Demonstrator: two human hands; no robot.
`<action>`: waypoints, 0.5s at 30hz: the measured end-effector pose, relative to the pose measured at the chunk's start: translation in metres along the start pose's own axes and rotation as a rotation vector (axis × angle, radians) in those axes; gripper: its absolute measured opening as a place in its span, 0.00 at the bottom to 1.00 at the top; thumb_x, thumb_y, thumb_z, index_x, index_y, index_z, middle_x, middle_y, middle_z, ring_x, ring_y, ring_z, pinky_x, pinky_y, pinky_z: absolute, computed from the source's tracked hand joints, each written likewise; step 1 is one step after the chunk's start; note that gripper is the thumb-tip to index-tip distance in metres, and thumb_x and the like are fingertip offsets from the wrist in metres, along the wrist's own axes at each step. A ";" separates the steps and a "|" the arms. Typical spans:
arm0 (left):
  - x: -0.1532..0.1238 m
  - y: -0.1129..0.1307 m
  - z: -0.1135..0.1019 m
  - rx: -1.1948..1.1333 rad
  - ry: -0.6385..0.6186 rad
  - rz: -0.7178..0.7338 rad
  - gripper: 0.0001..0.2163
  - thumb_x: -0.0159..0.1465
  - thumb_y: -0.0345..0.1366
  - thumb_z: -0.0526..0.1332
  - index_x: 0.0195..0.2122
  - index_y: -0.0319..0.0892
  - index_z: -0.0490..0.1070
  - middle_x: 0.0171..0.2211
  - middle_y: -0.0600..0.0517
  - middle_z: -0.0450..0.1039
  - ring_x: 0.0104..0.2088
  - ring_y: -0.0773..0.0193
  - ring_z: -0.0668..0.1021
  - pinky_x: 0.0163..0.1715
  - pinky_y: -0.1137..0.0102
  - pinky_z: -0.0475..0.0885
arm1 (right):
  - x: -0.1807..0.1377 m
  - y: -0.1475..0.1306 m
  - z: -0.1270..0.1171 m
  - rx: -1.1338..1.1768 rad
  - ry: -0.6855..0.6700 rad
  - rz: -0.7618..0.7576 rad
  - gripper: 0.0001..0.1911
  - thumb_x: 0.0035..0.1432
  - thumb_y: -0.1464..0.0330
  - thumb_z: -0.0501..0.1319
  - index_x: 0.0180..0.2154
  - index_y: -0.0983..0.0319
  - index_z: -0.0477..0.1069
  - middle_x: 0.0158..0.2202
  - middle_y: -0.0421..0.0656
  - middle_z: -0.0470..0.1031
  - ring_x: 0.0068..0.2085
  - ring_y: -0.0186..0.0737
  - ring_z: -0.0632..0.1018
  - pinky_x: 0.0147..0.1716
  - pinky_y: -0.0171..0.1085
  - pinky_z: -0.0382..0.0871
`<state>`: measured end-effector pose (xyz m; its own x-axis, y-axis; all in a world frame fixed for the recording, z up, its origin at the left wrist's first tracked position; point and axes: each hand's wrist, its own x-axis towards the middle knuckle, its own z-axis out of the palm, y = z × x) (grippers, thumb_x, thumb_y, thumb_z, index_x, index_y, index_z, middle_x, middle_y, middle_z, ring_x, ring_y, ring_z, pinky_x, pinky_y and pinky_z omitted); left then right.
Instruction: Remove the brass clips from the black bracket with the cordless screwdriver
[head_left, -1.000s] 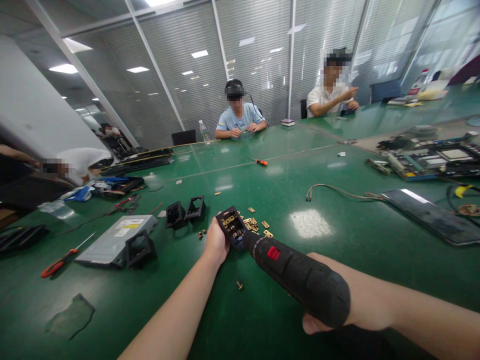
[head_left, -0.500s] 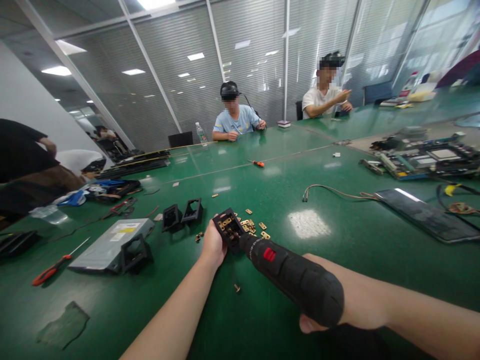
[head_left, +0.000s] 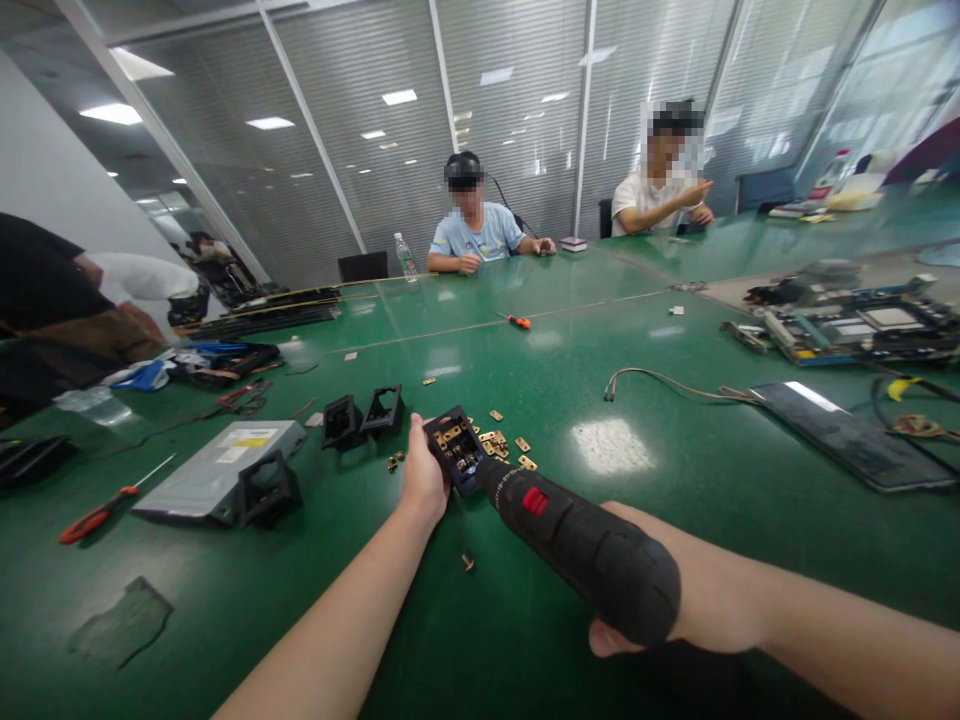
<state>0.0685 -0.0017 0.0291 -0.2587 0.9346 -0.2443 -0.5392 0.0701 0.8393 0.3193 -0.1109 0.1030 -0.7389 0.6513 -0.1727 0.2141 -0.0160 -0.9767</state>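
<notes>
My left hand (head_left: 426, 474) grips a black plastic housing (head_left: 452, 440) by its left side, thumb up along the edge. Brass plates and screws show inside its recess. A black power drill (head_left: 585, 550) with a red switch fills my right hand (head_left: 660, 590), its chuck end at the housing's lower right corner; the bit's tip is hard to make out. Small brass plates (head_left: 495, 443) lie scattered just beyond the housing. Nearer to me one brass screw (head_left: 468, 563) rests on the table, and a few more screws (head_left: 394, 461) sit left of my left hand.
Two black frames (head_left: 383, 410) and another frame (head_left: 268, 490) beside a silver drive (head_left: 225, 470) are on the left, with an orange screwdriver (head_left: 97, 518). On the right lie a black flat panel (head_left: 847, 432) and circuit boards (head_left: 862, 320). Two people sit across the green table (head_left: 525, 640).
My hands, the housing and the drill stay together, with only a slight shift in the view. Across the table, the person in blue has moved a hand outward.
</notes>
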 end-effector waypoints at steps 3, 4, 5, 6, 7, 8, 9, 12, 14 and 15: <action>-0.002 0.001 0.000 -0.017 -0.047 -0.003 0.24 0.67 0.60 0.54 0.40 0.43 0.73 0.34 0.46 0.81 0.38 0.53 0.85 0.42 0.59 0.80 | 0.000 -0.001 0.000 -0.010 -0.015 -0.034 0.14 0.45 0.69 0.72 0.30 0.61 0.67 0.29 0.38 0.71 0.31 0.37 0.69 0.31 0.36 0.67; -0.002 0.001 0.000 -0.018 -0.066 -0.004 0.25 0.67 0.61 0.54 0.40 0.43 0.72 0.34 0.45 0.81 0.38 0.52 0.85 0.42 0.58 0.80 | 0.000 -0.001 0.001 -0.014 -0.008 -0.039 0.14 0.45 0.69 0.72 0.31 0.61 0.68 0.30 0.38 0.72 0.32 0.38 0.70 0.32 0.36 0.67; -0.003 0.002 0.000 -0.015 -0.083 -0.003 0.25 0.67 0.62 0.54 0.40 0.42 0.72 0.34 0.45 0.81 0.38 0.52 0.85 0.41 0.58 0.80 | 0.000 -0.002 0.001 -0.019 -0.008 -0.037 0.14 0.45 0.69 0.72 0.32 0.61 0.68 0.30 0.38 0.72 0.32 0.38 0.70 0.32 0.36 0.67; -0.003 0.002 0.000 -0.007 -0.093 0.000 0.26 0.67 0.62 0.53 0.40 0.42 0.72 0.34 0.45 0.81 0.37 0.51 0.84 0.41 0.57 0.80 | 0.000 -0.002 0.001 -0.021 -0.007 -0.032 0.15 0.45 0.69 0.72 0.31 0.61 0.68 0.30 0.39 0.72 0.32 0.38 0.70 0.32 0.36 0.67; -0.003 0.002 0.000 0.005 -0.100 0.004 0.26 0.67 0.63 0.53 0.40 0.42 0.71 0.34 0.44 0.81 0.36 0.51 0.84 0.40 0.57 0.80 | -0.001 -0.001 0.001 -0.024 -0.002 -0.022 0.15 0.44 0.69 0.73 0.30 0.61 0.68 0.29 0.39 0.72 0.32 0.38 0.70 0.31 0.36 0.66; -0.004 0.002 0.000 0.018 -0.105 0.009 0.26 0.67 0.62 0.52 0.40 0.42 0.71 0.34 0.44 0.81 0.36 0.51 0.84 0.39 0.57 0.80 | -0.001 -0.001 0.002 -0.027 0.002 -0.010 0.15 0.44 0.68 0.73 0.29 0.61 0.67 0.29 0.38 0.71 0.31 0.38 0.70 0.30 0.35 0.65; -0.004 0.001 0.000 0.029 -0.110 0.016 0.26 0.68 0.62 0.52 0.40 0.42 0.71 0.34 0.44 0.81 0.35 0.51 0.84 0.38 0.56 0.80 | -0.001 0.000 0.002 -0.028 0.005 0.003 0.15 0.44 0.68 0.73 0.28 0.61 0.67 0.28 0.38 0.70 0.31 0.37 0.69 0.30 0.35 0.64; -0.004 0.001 0.000 0.042 -0.129 0.016 0.26 0.68 0.61 0.52 0.42 0.41 0.72 0.35 0.43 0.81 0.34 0.51 0.84 0.37 0.57 0.80 | -0.002 0.001 0.002 0.008 0.027 0.023 0.17 0.44 0.65 0.73 0.27 0.61 0.64 0.27 0.37 0.68 0.30 0.36 0.68 0.29 0.35 0.63; -0.004 0.001 0.000 0.044 -0.136 0.009 0.26 0.68 0.61 0.52 0.43 0.41 0.73 0.35 0.43 0.81 0.34 0.51 0.84 0.37 0.57 0.80 | -0.002 0.000 0.003 0.019 0.021 0.016 0.17 0.44 0.64 0.72 0.26 0.61 0.64 0.27 0.37 0.68 0.29 0.36 0.68 0.29 0.35 0.63; -0.004 0.001 0.001 0.044 -0.135 0.006 0.26 0.68 0.61 0.52 0.43 0.41 0.73 0.34 0.43 0.81 0.34 0.51 0.84 0.37 0.57 0.80 | -0.002 0.000 0.003 0.013 0.022 0.004 0.17 0.44 0.64 0.72 0.26 0.61 0.64 0.27 0.37 0.68 0.29 0.35 0.68 0.29 0.35 0.63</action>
<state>0.0699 -0.0057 0.0309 -0.1502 0.9731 -0.1747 -0.5013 0.0774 0.8618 0.3188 -0.1149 0.1033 -0.7240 0.6675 -0.1740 0.2089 -0.0282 -0.9775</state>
